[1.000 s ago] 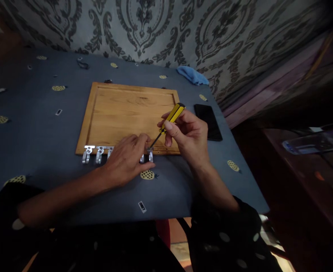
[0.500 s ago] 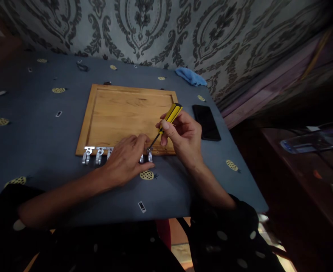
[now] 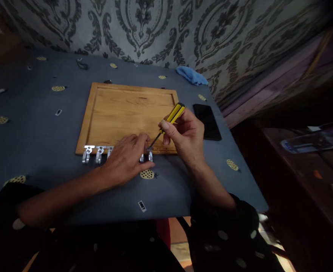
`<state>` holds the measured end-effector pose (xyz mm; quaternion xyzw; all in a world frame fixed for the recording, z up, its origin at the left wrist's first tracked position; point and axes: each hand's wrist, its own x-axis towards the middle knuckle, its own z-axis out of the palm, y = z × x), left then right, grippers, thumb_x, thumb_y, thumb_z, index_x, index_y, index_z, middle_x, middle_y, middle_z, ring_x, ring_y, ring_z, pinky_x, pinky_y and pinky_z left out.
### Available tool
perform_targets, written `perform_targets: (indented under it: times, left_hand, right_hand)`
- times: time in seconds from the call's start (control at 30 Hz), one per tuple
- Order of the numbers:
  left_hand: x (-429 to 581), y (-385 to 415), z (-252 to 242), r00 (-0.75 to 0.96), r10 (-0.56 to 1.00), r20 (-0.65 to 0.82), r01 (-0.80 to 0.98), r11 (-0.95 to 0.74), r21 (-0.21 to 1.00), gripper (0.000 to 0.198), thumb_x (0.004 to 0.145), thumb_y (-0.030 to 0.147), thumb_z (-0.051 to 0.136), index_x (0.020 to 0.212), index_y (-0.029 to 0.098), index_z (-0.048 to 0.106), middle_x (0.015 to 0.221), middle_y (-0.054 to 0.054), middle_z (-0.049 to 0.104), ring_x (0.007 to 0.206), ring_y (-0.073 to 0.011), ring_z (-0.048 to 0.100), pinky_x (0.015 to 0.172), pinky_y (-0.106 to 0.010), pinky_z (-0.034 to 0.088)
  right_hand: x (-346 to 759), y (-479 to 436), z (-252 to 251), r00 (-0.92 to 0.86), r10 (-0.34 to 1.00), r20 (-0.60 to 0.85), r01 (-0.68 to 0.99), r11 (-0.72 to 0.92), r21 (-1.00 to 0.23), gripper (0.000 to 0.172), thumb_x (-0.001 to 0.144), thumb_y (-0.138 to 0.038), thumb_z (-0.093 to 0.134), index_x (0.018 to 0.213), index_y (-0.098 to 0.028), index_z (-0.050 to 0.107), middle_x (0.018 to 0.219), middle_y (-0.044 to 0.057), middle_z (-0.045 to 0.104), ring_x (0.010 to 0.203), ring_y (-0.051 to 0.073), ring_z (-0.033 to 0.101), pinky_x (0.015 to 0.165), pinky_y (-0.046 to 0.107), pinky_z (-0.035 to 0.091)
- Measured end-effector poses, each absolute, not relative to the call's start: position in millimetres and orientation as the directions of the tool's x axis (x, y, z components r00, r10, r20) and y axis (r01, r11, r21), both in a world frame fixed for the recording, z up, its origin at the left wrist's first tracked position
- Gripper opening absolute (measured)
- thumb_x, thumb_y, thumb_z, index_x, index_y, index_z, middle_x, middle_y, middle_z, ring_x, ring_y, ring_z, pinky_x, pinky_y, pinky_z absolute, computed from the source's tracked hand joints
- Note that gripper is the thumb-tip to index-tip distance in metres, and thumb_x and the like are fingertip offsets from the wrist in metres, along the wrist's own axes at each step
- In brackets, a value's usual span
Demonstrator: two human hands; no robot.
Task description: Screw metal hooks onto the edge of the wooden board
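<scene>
A wooden board (image 3: 126, 113) lies flat on the blue patterned tablecloth (image 3: 36, 147). Along its near edge runs a row of metal hooks (image 3: 94, 153). My left hand (image 3: 126, 158) rests over the middle of that row, fingers curled and pressing down on the rightmost hook (image 3: 150, 155). My right hand (image 3: 186, 136) grips a yellow-and-black screwdriver (image 3: 170, 119), tilted so its tip meets the top of that hook at the board's edge. Part of the hook row is hidden under my left hand.
A black phone (image 3: 207, 121) lies right of the board near the table's right edge. A blue cloth (image 3: 191, 74) sits at the back by the patterned wall. Small dark bits (image 3: 82, 65) lie at the far left. A dark cabinet (image 3: 305, 151) stands to the right.
My right hand has shifted slightly on the screwdriver handle, which stays on the same hook. The left hand has not moved.
</scene>
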<state>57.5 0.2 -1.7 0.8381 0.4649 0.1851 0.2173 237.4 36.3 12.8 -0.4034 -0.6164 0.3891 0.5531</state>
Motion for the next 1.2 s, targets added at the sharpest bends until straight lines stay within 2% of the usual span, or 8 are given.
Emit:
perform_targets:
  times: [0.3, 0.57, 0.8, 1.2]
  left_hand:
    - [59, 0, 1, 0.485, 0.870, 0.091, 0.720, -0.456, 0.523, 0.047, 0.079, 0.033, 0.083, 0.105, 0.022, 0.046, 0.106, -0.006, 0.067, 0.102, -0.0291, 0.065, 0.088, -0.044, 0.052]
    - [57, 1, 0, 0.503, 0.861, 0.076, 0.712, -0.463, 0.529, 0.051, 0.081, 0.034, 0.082, 0.114, 0.021, 0.045, 0.110, -0.008, 0.068, 0.105, -0.0298, 0.065, 0.090, -0.045, 0.051]
    - [57, 0, -1, 0.495, 0.863, 0.096, 0.706, -0.464, 0.534, 0.049, 0.081, 0.033, 0.080, 0.114, 0.022, 0.045, 0.112, -0.008, 0.068, 0.106, -0.0298, 0.065, 0.089, -0.044, 0.051]
    - [57, 0, -2, 0.504, 0.858, 0.098, 0.706, -0.475, 0.525, 0.051, 0.081, 0.034, 0.082, 0.114, 0.022, 0.045, 0.110, -0.008, 0.067, 0.104, -0.0297, 0.065, 0.090, -0.045, 0.051]
  right_hand:
    - [235, 36, 11, -0.065, 0.932, 0.356, 0.090, 0.361, -0.928, 0.039, 0.080, -0.053, 0.079, 0.080, -0.025, 0.051, 0.075, -0.006, 0.057, 0.045, 0.006, 0.051, 0.038, 0.023, 0.041]
    - [232, 23, 20, 0.128, 0.886, 0.445, 0.089, 0.437, -0.895, 0.040, 0.079, -0.052, 0.080, 0.075, -0.026, 0.050, 0.064, -0.007, 0.054, 0.043, 0.007, 0.050, 0.036, 0.023, 0.040]
    - [231, 24, 19, 0.058, 0.910, 0.411, 0.105, 0.404, -0.909, 0.037, 0.078, -0.040, 0.083, 0.073, -0.025, 0.050, 0.066, -0.008, 0.053, 0.043, 0.006, 0.050, 0.036, 0.023, 0.040]
    - [231, 26, 15, 0.030, 0.910, 0.414, 0.149, 0.406, -0.902, 0.041, 0.075, -0.047, 0.085, 0.074, -0.024, 0.051, 0.064, -0.008, 0.050, 0.044, 0.006, 0.049, 0.037, 0.020, 0.042]
